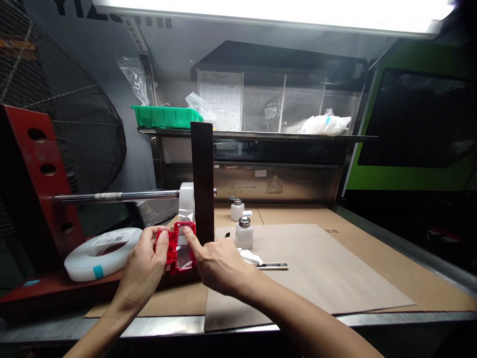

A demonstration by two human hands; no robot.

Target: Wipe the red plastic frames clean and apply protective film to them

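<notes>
A small red plastic part [178,248] with a clear film or window across its face is held just above the bench, left of centre. My left hand [143,268] grips its left edge with thumb and fingers closed on it. My right hand [216,263] rests on its right side, with the index finger pressing on the clear film near the top. Right behind the part, a roll of clear tape [186,201] sits on a metal rod [112,196], beside a dark upright post [203,184].
A white tape reel [100,253] lies at the left on a red stand [33,189]. Two white pump bottles [244,231] and a small blade tool [272,266] lie on the brown paper [328,268]. A wire fan guard [74,124] stands far left. A green bin [164,117] sits on the shelf.
</notes>
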